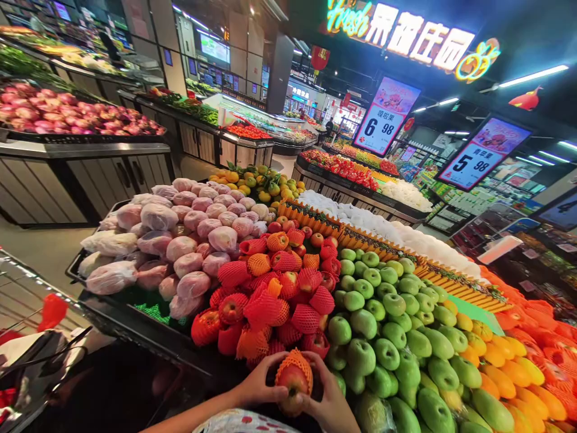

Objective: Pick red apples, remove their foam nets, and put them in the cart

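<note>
A red apple (292, 380) in an orange foam net (297, 361) is held between both hands at the bottom middle of the head view. My left hand (264, 382) grips its left side with the fingers curled round it. On the other side, my right hand (325, 391) has its thumb and fingers closed on the same apple. Just beyond the hands lies a pile of red apples in red and orange foam nets (270, 300). Green apples (387, 355) are heaped to the right of my right hand.
Plastic-wrapped pink fruits (180, 240) fill the stand's left part, inside a black rim (144, 343). A shopping cart (31, 282) stands at the left edge. Orange-yellow fruits (518, 379) lie at the right. Price screens (385, 117) hang above, and red onions (67, 114) sit on another counter.
</note>
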`<action>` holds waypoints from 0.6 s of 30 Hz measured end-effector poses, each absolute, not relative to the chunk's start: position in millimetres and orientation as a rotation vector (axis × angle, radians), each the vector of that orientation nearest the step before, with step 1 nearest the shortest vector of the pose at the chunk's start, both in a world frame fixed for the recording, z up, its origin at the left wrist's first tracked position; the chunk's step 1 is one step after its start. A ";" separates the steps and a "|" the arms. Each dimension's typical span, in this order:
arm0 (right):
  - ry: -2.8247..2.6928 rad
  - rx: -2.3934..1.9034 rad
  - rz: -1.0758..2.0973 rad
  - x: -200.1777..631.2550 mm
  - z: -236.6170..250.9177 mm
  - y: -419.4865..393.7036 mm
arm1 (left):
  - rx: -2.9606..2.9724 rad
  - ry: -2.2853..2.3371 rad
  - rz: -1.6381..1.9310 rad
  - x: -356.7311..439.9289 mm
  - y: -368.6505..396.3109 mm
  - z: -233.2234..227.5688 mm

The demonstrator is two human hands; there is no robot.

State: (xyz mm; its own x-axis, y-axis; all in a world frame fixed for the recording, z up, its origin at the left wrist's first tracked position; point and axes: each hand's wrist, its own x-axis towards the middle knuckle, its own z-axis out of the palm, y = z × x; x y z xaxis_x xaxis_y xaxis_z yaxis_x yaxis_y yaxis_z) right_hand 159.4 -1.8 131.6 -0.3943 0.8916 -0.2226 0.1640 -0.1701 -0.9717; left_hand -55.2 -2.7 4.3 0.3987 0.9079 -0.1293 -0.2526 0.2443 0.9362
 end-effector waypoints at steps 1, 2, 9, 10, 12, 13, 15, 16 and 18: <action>-1.515 -1.230 1.645 153.3 131.9 -0.5 | 1.020 0.819 0.907 -58.0 -3.2 7.5; -1.510 -1.227 1.678 147.5 130.8 0.9 | 1.025 0.840 0.898 -60.9 -3.5 11.2; -1.549 -1.138 1.558 121.9 119.1 31.7 | 0.980 0.651 0.997 -85.1 -2.2 42.0; -1.560 -1.138 1.514 120.7 123.4 44.2 | 0.982 0.606 1.010 -90.0 -2.2 45.3; -1.588 -1.185 1.367 119.1 138.2 79.5 | 1.008 0.576 1.023 -101.5 -2.8 50.3; -1.622 -1.226 1.262 118.3 147.5 102.3 | 1.029 0.591 1.023 -107.9 -3.3 52.0; -1.628 -1.320 1.054 115.3 166.1 155.9 | 1.068 0.639 1.031 -120.8 -4.5 54.4; -1.627 -1.343 1.004 112.9 174.0 184.9 | 1.075 0.658 1.043 -126.9 -5.1 55.0; -1.627 -1.405 0.885 105.7 184.9 242.2 | 1.069 0.677 1.066 -138.2 -6.2 55.3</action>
